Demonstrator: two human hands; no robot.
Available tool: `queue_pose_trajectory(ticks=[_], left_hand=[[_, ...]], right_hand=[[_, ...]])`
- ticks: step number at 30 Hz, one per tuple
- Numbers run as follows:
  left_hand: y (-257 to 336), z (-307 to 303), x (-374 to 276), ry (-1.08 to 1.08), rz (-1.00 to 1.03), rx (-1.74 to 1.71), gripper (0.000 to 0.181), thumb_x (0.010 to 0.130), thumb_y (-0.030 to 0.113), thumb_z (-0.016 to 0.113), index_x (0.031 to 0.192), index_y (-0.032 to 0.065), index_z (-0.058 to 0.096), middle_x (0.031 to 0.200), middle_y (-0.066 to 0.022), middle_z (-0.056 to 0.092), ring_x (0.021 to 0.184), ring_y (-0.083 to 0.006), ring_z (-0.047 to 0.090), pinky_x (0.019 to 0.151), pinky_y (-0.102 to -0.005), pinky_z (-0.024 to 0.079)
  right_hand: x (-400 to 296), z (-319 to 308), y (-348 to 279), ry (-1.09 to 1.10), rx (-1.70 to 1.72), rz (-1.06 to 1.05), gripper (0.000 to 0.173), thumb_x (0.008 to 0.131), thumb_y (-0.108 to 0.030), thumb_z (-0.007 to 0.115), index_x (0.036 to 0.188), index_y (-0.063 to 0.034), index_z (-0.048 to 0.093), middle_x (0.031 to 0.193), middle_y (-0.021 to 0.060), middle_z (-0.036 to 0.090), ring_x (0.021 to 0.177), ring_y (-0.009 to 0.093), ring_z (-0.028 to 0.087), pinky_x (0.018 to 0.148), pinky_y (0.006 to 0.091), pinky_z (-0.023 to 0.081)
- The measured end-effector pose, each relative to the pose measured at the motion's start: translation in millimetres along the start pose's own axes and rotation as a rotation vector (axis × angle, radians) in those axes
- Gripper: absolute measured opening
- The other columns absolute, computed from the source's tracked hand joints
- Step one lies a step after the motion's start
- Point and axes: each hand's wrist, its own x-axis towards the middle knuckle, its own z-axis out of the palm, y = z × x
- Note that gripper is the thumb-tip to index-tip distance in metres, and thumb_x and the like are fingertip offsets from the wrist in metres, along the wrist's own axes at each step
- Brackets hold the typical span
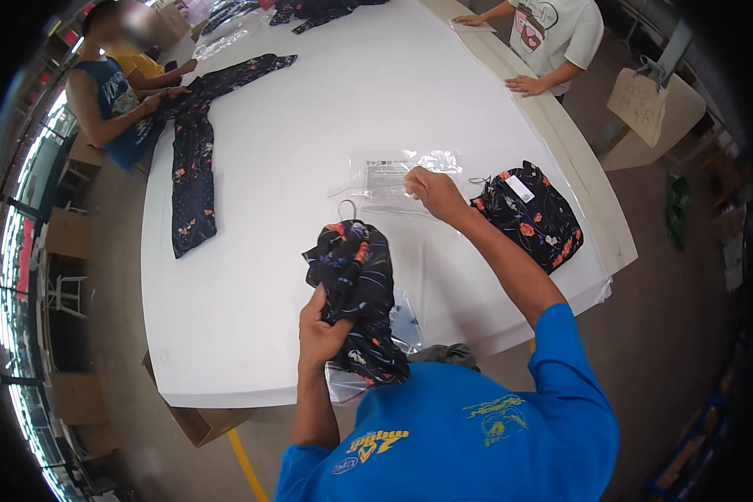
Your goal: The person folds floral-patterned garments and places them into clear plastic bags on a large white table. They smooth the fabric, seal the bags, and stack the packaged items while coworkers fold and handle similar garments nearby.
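My left hand grips a folded black floral garment at the table's near side. A thin hanger hook or loop sticks out from its top. My right hand is closed at the edge of a clear plastic bag with printed text, which lies on the white table; the fingertips appear to pinch its film. To the right of that hand rests a second folded floral garment bearing a white tag. More clear plastic shows beside the held garment, partly hidden by it.
Across the white-covered table, a person in a blue sleeveless top handles a spread floral garment. Another person in yellow stands behind. At the right edge, a person in a white shirt rests both hands on the table. Garments and plastic lie at the far end.
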Motion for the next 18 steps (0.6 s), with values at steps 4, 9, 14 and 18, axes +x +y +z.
queue_pose_trajectory(ticks=[4,9,14,18], left_hand=[[-1.8,-1.7,-2.9,-0.074,0.095,0.056,0.065,0.067,-0.01,0.058,0.131,-0.0011,0.055,0.113,-0.0111,0.068,0.103,-0.0155,0.062,0.092,-0.027,0.047],[10.8,5.7,15.1,-0.173,0.251,0.256,0.068,0.065,-0.005,0.064,0.132,0.0051,0.056,0.108,-0.0166,0.068,0.096,-0.0263,0.066,0.086,-0.0309,0.049],[-40.8,14.8,38.2,-0.226,0.332,0.396,0.069,0.067,-0.001,0.068,0.133,0.0136,0.056,0.092,-0.0167,0.064,0.081,-0.0334,0.063,0.073,-0.035,0.049],[-92.1,21.0,38.8,-0.213,0.308,0.431,0.068,0.068,0.001,0.069,0.134,0.0153,0.056,0.088,-0.0159,0.062,0.076,-0.0321,0.062,0.07,-0.0356,0.049]], right_hand=[[1.2,5.4,-1.0,-0.05,-0.02,-0.049,0.015,0.092,-0.017,0.059,0.101,-0.0063,0.065,0.082,0.0132,0.068,0.074,0.027,0.066,0.07,0.0374,0.051],[-21.9,27.5,-12.2,-0.27,-0.107,-0.165,0.014,0.087,-0.017,0.062,0.096,-0.0056,0.065,0.09,0.0142,0.07,0.084,0.032,0.067,0.075,0.0378,0.051],[-49.9,49.6,18.7,-0.382,0.502,-0.029,0.021,0.081,-0.01,0.069,0.1,-0.0019,0.067,0.092,0.0114,0.071,0.083,0.02,0.065,0.079,0.0321,0.051],[-49.0,57.9,38.8,-0.374,0.547,0.32,0.015,0.09,-0.01,0.061,0.102,-0.0041,0.067,0.094,0.0024,0.069,0.081,0.009,0.061,0.069,0.0231,0.05]])
